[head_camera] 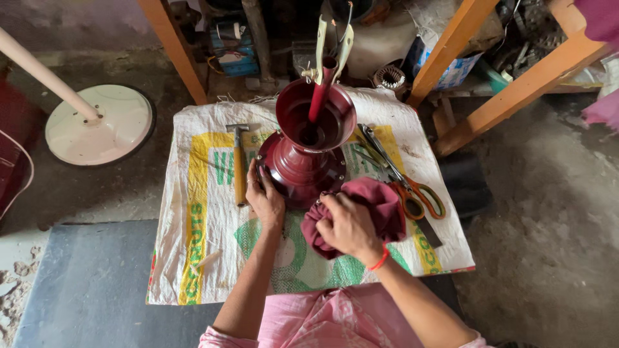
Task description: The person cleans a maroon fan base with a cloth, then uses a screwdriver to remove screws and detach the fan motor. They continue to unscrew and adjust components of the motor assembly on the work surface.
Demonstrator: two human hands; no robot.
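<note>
Head camera looks straight down on our two hands at work over a printed woven sack [193, 258] spread on the floor. Nearest to us, our pink sleeves run up from the bottom edge. Our right hand [348, 225], with a red thread at the wrist, is closed around a bunched maroon cloth [380, 203], pressing it against the lower right side of the dark red fan housing [303, 161]. Our left hand [264, 196] lies with fingers curled against the housing's left flank, gripping its rim to steady it.

The housing stands upright in the middle of the sack, bell-shaped, wide at the base and open at the top, with a red shaft [320, 93] rising out of its hollow. Just left of it lies a hammer [239, 164] with a wooden handle, head pointing away from us. To the right, touching the cloth's edge, lie orange-handled scissors [419, 196] and, beside them, metal pliers [380, 151].

Farther off, beyond the sack, a cream-coloured round stand base [97, 125] with its pole sits on the concrete at left. Orange wooden legs [451, 45] of a bench cross the upper right, with clutter stowed beneath.
</note>
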